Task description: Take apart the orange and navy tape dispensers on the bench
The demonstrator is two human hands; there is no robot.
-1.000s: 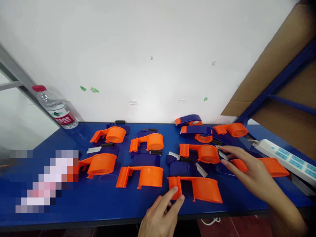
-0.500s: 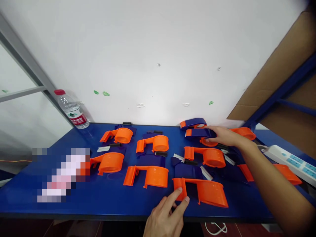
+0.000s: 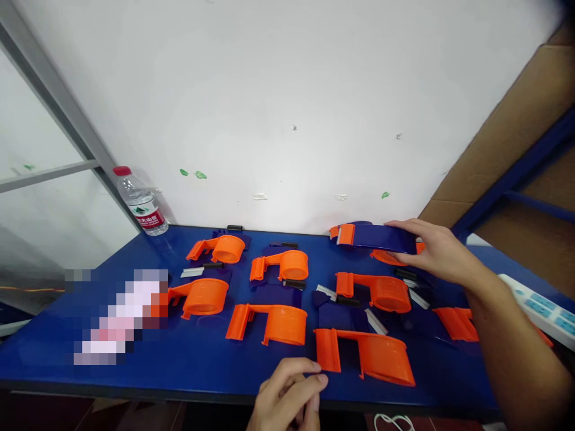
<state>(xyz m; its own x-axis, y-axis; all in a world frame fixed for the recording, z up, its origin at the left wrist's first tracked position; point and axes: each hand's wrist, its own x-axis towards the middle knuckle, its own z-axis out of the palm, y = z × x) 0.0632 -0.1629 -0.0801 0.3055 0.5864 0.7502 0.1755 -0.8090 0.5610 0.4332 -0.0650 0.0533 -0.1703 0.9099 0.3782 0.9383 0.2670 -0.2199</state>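
Observation:
My right hand [image 3: 424, 248] grips the right end of an assembled tape dispenser [image 3: 380, 237], blue on top with an orange front end, raised near the wall. Its thumb lies along the lower side, fingers over the top. Another blue-topped dispenser [image 3: 333, 232] is partly hidden behind it. At the front edge my left hand [image 3: 291, 392] has its fingers loosely bent and apart, holding nothing. Its fingertips are beside the orange dispenser frame [image 3: 386, 358]; whether they touch it I cannot tell. Close by lies a second orange frame [image 3: 285, 325].
More orange frames [image 3: 293, 265] lie in rows on the blue table [image 3: 193, 353], among blue covers [image 3: 276, 295], metal blades [image 3: 376, 322] and black rollers [image 3: 294, 284]. A water bottle [image 3: 146, 206] stands at the back left. A power strip [image 3: 539, 305] is at the right.
My right hand has lifted the blue-topped dispenser off the table, toward me. My left hand has drawn back slightly left and down from the orange frame's front end.

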